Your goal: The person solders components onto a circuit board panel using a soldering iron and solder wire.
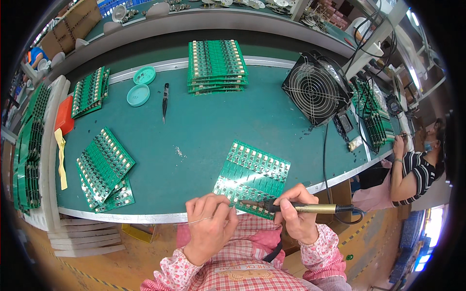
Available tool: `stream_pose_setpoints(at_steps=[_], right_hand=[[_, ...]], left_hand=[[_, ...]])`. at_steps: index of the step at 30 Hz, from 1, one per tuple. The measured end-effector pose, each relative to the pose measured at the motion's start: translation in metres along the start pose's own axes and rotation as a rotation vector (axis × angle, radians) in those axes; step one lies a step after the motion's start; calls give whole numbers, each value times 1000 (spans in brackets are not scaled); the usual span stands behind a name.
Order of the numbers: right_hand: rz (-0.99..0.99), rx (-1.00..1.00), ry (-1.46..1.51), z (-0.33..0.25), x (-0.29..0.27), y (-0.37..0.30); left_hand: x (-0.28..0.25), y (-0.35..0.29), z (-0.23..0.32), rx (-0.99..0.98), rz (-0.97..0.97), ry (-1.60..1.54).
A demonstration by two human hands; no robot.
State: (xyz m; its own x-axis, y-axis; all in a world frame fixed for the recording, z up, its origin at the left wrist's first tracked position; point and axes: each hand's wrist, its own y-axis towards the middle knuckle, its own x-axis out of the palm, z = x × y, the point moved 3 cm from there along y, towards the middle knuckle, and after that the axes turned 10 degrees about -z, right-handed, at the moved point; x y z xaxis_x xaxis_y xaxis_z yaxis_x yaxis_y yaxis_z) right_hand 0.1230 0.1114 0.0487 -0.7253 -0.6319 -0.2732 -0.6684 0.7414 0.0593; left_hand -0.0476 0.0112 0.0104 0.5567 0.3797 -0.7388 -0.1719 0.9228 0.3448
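A green circuit board panel (257, 167) with rows of small white parts lies at the table's front edge. My right hand (298, 213) is closed around the dark grip of a soldering iron (315, 208), whose tip points left over the panel's near edge. At the panel's near left corner, my left hand (211, 223) is closed with its fingertips pinched together. A thin silvery solder wire (199, 221) runs across its fingers. Where tip and wire meet the board is too small to make out.
Circuit boards are stacked at the back (218, 65), with more boards (104, 165) at left. A black fan (318, 89) stands right. Tweezers (165, 102) lie near two round teal dishes (139, 95). The iron's cord (357, 218) loops at right, and a co-worker (412, 177) sits beyond.
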Motion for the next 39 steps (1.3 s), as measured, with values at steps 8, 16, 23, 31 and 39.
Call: stream_pose_setpoints(at_steps=[8, 16, 23, 31, 39], right_hand=[[-45, 0, -90, -8, 2, 2], [58, -81, -170, -7, 0, -6], [159, -67, -39, 1, -9, -28], [153, -289, -194, 11, 3, -40], [155, -349, -210, 10, 8, -35]], left_hand=[[3, 2, 1, -25, -12, 44], [1, 0, 0, -1, -12, 13], [3, -7, 2, 41, -15, -10], [8, -6, 9, 29, -42, 54], [9, -5, 10, 13, -50, 73]])
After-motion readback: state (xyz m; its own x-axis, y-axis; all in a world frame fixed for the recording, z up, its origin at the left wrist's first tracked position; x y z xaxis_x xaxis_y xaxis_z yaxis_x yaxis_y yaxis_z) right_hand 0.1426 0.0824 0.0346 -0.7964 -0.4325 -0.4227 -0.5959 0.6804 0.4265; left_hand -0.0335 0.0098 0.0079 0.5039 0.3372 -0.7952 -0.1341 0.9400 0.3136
